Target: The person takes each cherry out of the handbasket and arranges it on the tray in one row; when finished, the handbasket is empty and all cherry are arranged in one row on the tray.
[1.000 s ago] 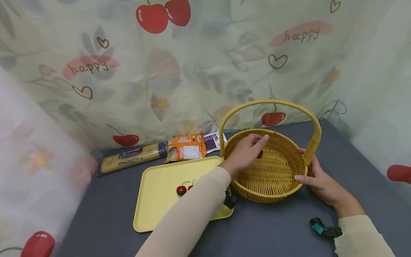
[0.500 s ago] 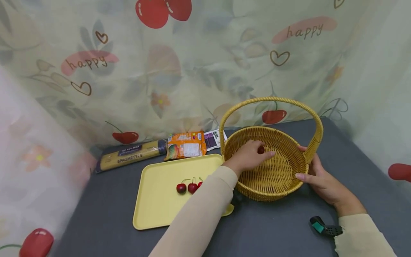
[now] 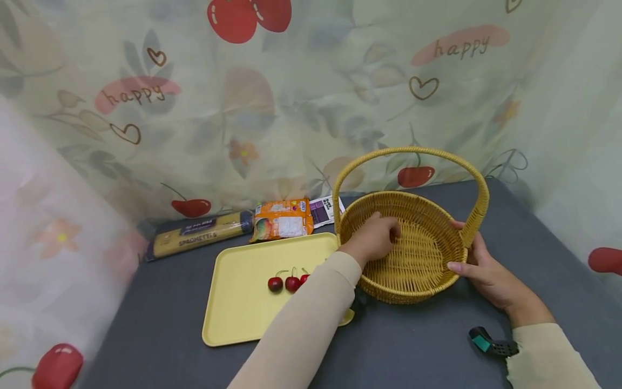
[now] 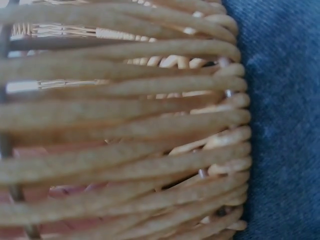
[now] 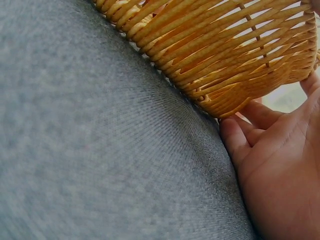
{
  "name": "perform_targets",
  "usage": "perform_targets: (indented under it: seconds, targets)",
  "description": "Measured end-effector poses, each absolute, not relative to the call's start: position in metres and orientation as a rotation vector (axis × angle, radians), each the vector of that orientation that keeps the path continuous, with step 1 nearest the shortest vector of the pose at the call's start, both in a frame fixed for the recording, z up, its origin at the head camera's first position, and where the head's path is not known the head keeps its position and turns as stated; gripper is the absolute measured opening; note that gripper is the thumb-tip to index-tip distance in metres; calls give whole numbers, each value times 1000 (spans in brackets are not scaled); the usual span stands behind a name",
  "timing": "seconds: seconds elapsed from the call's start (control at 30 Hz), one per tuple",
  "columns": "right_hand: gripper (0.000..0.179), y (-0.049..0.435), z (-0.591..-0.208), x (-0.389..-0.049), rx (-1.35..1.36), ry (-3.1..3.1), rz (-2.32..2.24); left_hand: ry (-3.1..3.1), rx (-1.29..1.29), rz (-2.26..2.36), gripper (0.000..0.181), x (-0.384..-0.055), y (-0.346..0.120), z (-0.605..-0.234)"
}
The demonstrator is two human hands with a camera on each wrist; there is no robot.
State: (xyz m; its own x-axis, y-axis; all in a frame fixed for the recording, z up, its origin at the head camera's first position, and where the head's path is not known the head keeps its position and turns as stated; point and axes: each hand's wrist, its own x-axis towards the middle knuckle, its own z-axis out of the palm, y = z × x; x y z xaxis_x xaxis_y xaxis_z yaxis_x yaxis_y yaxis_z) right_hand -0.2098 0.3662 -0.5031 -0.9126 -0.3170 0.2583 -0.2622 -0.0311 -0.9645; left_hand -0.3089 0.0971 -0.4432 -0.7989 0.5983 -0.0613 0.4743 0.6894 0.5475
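My left hand point(image 3: 374, 237) reaches down inside a yellow wicker basket point(image 3: 423, 270), fingers curled, knuckles up. The cherry it carried is hidden under the curled fingers. My right hand point(image 3: 486, 273) grips the basket's right side at the foot of the handle, thumb on the rim and fingers outside; in the right wrist view, the right hand's point(image 5: 285, 155) fingertips lie against the lower wall. Several dark red cherries point(image 3: 292, 284) with stems lie on a yellow tray point(image 3: 238, 302), partly behind the left sleeve. The left wrist view is filled by the basket weave point(image 4: 125, 115).
Along the back lie a spaghetti pack point(image 3: 199, 235), an orange snack bag point(image 3: 283, 220) and a white-and-purple packet point(image 3: 324, 210). The arched basket handle point(image 3: 413, 150) rises over the left hand. A grey cloth point(image 3: 403, 351) covers the table; patterned curtains surround it.
My left hand has lowered into the basket and its fingers have turned down, so the cherry seen in it before is now hidden. My right hand keeps its hold on the basket.
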Motion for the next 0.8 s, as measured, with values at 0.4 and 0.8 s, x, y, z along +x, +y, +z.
perform_targets:
  seconds: [0.4, 0.8]
  targets:
    - [88, 367, -503, -210, -637, 2157, -2127, 2673, 832, 1001, 29, -308, 97, -442]
    - [88, 367, -502, -209, -628, 2159, -2130, 2681, 834, 1308, 28, -304, 94, -433]
